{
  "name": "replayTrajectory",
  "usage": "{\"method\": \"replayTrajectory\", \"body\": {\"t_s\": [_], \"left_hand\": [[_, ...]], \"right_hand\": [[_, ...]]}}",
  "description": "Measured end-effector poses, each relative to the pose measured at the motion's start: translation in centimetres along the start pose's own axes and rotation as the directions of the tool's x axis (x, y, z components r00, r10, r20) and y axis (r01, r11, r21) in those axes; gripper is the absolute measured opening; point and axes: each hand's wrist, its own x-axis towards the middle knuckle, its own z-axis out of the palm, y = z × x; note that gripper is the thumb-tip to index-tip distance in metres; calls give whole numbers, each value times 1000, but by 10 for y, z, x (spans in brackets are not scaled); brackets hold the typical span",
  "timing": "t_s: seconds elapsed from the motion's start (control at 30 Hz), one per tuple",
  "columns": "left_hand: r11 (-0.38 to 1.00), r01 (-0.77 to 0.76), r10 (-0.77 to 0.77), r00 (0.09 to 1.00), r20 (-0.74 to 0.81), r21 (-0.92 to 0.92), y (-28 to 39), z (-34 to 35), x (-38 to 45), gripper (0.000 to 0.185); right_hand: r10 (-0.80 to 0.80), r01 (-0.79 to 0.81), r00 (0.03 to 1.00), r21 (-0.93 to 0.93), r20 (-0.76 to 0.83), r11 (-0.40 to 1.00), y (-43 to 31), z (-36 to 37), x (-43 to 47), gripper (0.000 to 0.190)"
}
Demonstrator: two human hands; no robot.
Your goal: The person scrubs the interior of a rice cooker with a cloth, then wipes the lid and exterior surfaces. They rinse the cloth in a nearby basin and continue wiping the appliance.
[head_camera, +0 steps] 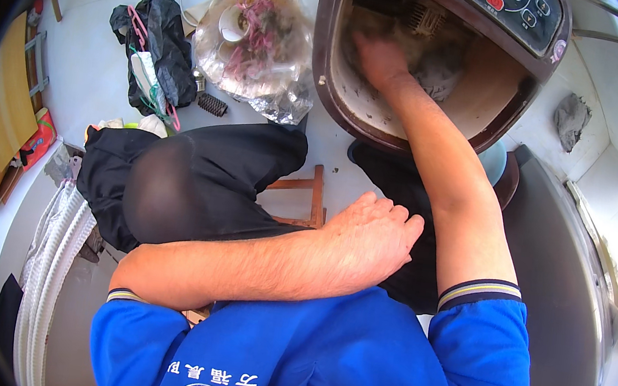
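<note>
My right hand (378, 58) reaches down into the dirty basin of a brown foot-bath tub (354, 119) and is blurred there; its fingers are partly lost in the dark interior, so what it touches is unclear. Beside it in the basin lies a grey cloth (439, 77), below a ribbed part (427, 20). The tub's control panel (513, 7) has a red button. My left hand (369, 237) rests over my lap, knuckles up, fingers curled; whether anything is inside them is hidden.
Left of the tub, a clear plastic bag (292, 91) holds pink strands and white parts. Near it lie a black plastic bag (172, 63), a pink hanger (138, 27) and a dark ribbed roller (212, 105). A grey rag (571, 121) lies at right, above a large dark panel (551, 278).
</note>
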Motion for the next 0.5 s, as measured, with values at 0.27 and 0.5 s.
{"method": "replayTrajectory", "body": {"t_s": [0.27, 0.5], "left_hand": [[1000, 11, -12, 999, -38, -21, -2, -13, 7, 43], [999, 40, -37, 988, -147, 16, -11, -31, 4, 40]], "right_hand": [[-99, 96, 995, -164, -11, 982, 2, 2, 7, 33], [20, 31, 948, 153, -317, 988, 6, -32, -33, 22]]}}
